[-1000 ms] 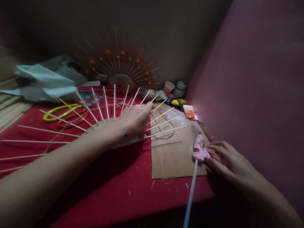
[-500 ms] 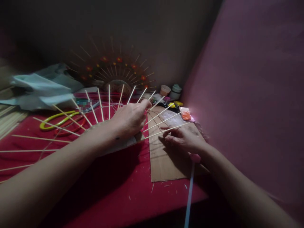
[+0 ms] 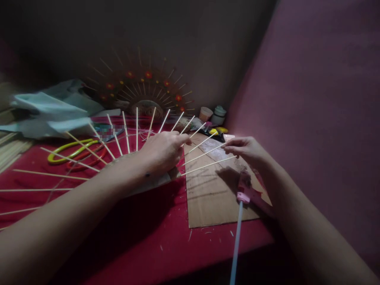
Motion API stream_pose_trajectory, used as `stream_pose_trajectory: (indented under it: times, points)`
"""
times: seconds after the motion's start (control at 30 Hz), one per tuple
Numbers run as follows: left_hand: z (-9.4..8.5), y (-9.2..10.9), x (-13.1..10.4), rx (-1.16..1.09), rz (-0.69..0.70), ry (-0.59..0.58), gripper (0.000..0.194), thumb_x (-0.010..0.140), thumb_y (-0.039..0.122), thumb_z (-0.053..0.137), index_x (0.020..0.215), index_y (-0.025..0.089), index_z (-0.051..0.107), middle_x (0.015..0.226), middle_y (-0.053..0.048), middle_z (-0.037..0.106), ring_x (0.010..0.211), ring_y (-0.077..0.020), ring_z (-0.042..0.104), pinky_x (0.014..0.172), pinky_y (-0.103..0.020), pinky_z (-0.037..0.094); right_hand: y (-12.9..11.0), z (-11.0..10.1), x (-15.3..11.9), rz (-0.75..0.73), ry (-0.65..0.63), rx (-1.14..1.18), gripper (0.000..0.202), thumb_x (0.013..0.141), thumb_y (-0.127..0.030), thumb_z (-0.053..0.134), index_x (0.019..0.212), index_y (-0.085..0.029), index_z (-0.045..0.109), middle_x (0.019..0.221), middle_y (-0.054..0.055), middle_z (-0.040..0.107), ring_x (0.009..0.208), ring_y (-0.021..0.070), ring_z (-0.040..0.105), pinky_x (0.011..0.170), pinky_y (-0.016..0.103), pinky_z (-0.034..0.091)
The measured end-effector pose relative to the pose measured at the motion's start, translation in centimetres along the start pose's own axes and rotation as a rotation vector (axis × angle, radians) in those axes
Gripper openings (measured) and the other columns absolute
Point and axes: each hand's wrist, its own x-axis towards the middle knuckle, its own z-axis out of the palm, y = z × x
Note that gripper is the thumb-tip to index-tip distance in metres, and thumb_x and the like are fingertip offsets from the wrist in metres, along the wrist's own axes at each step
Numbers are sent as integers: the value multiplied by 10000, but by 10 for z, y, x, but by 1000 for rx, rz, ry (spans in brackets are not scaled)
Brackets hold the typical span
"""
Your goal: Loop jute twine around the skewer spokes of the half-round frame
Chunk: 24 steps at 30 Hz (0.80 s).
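Note:
A curved piece (image 3: 148,185) with several thin pale wooden sticks (image 3: 137,128) fanning out from its edge is raised over the table. My left hand (image 3: 162,152) is closed around its right part, with the fingertips at the bases of the right-hand sticks. That hand and forearm hide much of the curved piece. My right hand (image 3: 247,149) pinches the outer tip of one stick (image 3: 208,152) between thumb and fingers. Below the right hand lies a pink glue gun (image 3: 244,194), with a long translucent glue stick (image 3: 236,241) projecting from its back end.
Under the sticks lies a cardboard sheet (image 3: 208,209) on a red table cover (image 3: 142,237). Yellow-handled scissors (image 3: 56,156) and a pale plastic bag (image 3: 47,107) lie to the left. Behind stand a flowered stick fan (image 3: 148,75), a cup (image 3: 205,114) and a jar (image 3: 219,114).
My right hand has risen from beside the lowest right stick to the tip of a stick above it, uncovering the glue gun. My left hand has shifted slightly, keeping its hold.

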Motion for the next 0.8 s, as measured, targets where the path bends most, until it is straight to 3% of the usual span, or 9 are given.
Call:
stream_pose_trajectory:
  times: [0.17,0.33,0.47,0.67,0.8]
  points:
    - [2,0,0,14,5,0,373,831,158,425,1112,239,657,1016,-80,684,884,-236,631,685,-322,464,-10,-5,7,-49,72,77,274,599,-371,777,751,-149,726,574,0,605,483,71,466,458,220,338]
    - [3,-3,0,6,4,7,368,828,154,425,1094,248,661,1005,-74,681,876,-237,627,680,-326,457,-24,-10,-7,-131,61,53,228,633,-366,777,750,-174,740,610,11,632,530,85,515,492,221,387]
    - [2,-3,0,3,3,-3,370,826,152,427,1095,248,663,1005,-76,679,888,-235,621,689,-324,458,-17,-18,-13,-168,-63,70,170,657,-326,769,754,-188,754,616,13,640,565,96,537,520,223,408]
    - [2,-2,1,15,-7,5,379,816,138,426,1089,242,667,1008,-84,680,864,-236,623,650,-314,448,5,-15,-8,52,-333,62,157,682,-303,733,739,-159,754,526,3,615,457,65,467,423,195,340]
    - [1,-1,0,-4,-8,-3,359,824,150,431,1073,237,676,1000,-82,686,858,-227,622,663,-314,449,9,-2,-12,98,-469,69,175,681,-270,732,816,-162,762,671,41,708,460,54,451,389,185,303]
